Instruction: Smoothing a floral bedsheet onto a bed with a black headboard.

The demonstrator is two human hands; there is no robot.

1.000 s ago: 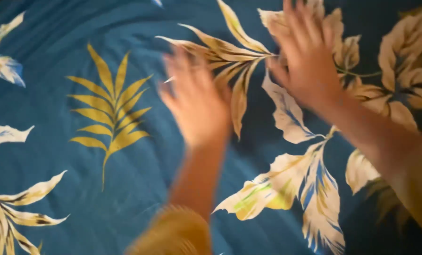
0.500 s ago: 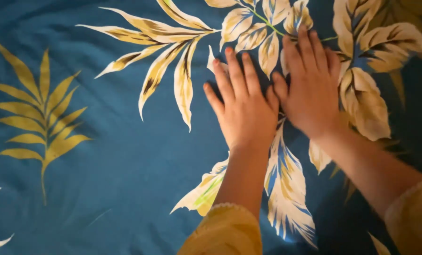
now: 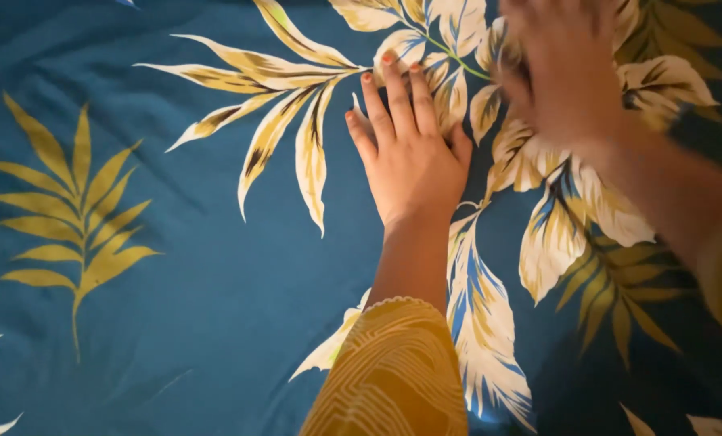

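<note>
A dark blue bedsheet point(image 3: 215, 274) printed with cream and yellow leaves fills the view. My left hand point(image 3: 408, 153) lies flat on it, palm down, fingers straight and close together, pointing away from me. A yellow patterned sleeve point(image 3: 393, 371) covers that forearm. My right hand point(image 3: 558, 64) is blurred at the upper right, also palm down on or just over the sheet, fingers spread, holding nothing.
A yellow fern print point(image 3: 78, 210) lies at the left and large cream leaf prints point(image 3: 280, 105) run across the top. The sheet shows faint creases at the left.
My right hand has slid away up and to the right and is now blurred. My left hand has shifted slightly forward, staying flat on the sheet.
</note>
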